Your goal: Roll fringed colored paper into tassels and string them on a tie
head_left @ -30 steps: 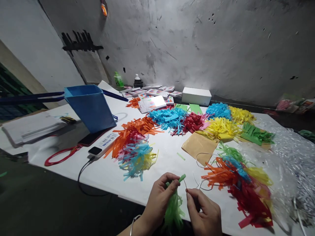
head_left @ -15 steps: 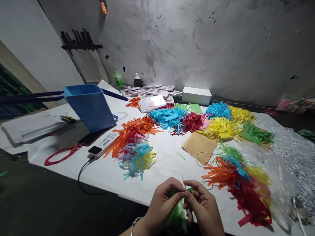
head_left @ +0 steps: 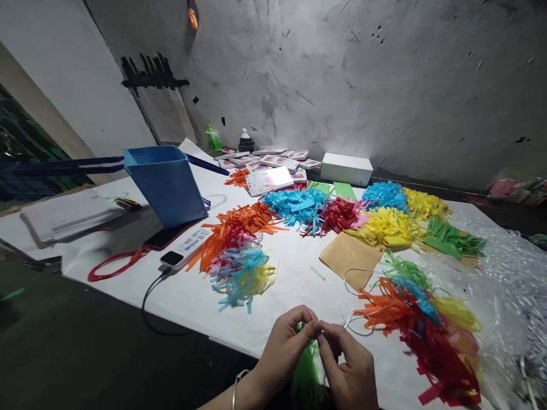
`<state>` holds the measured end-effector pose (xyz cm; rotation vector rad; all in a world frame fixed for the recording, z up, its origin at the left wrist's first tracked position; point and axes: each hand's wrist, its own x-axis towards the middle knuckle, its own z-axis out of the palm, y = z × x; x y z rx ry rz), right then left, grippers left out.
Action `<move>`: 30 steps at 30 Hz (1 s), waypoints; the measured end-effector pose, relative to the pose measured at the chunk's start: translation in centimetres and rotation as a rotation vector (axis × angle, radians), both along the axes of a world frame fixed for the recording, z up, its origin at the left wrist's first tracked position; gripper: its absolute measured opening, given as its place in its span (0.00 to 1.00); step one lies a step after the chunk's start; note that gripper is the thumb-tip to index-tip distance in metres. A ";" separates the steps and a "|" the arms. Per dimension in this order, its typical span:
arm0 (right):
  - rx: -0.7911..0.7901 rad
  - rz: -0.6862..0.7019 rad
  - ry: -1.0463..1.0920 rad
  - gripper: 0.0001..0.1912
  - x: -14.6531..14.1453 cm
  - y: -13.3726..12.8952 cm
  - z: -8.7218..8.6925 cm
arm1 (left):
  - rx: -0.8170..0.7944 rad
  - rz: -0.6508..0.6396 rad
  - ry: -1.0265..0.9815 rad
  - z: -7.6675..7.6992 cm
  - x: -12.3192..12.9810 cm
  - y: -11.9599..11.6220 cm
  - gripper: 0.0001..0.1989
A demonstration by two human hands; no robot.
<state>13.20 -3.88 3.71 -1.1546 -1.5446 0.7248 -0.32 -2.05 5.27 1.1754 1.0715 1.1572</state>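
At the table's near edge, my left hand (head_left: 287,344) pinches the top of a green paper tassel (head_left: 306,373), whose fringe hangs below the fingers. My right hand (head_left: 348,359) meets it there, thumb and fingertips pressed together on the same gathered top. The exact spot between the fingertips is mostly hidden. A thin white string (head_left: 351,326) lies just beyond my right hand. To the right lies a string of tassels in green, blue, orange, yellow and red (head_left: 405,313). Another bunch in orange, pink, light blue and yellow (head_left: 241,259) rests to the left.
Behind are piles of blue (head_left: 294,202), red (head_left: 341,215) and yellow (head_left: 387,226) fringed paper, with a brown paper piece (head_left: 350,259) nearer. A blue box-shaped holder (head_left: 166,185), phone (head_left: 171,234) and cabled white device (head_left: 186,249) stand left. Clear plastic (head_left: 491,302) covers the right side.
My hands have drawn closer together at the tassel's top, and the right fingers have curled in. The whole view has shifted slightly, so the table's things appear farther right.
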 end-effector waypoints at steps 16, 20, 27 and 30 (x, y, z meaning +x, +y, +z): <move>0.344 -0.180 -0.614 0.17 6.5 3.7 -0.9 | 0.285 0.243 0.193 -0.2 -1.8 2.2 0.13; 0.193 0.134 -0.303 0.11 1.5 2.8 -0.5 | 0.314 0.127 0.229 -0.6 -0.4 1.9 0.15; 0.021 0.096 -0.187 0.15 0.8 3.6 -2.5 | 0.302 0.104 0.706 -1.2 -5.2 6.4 0.09; -0.072 0.030 -0.129 0.17 0.8 3.5 -3.1 | 0.242 0.282 0.819 -2.0 -8.4 9.2 0.07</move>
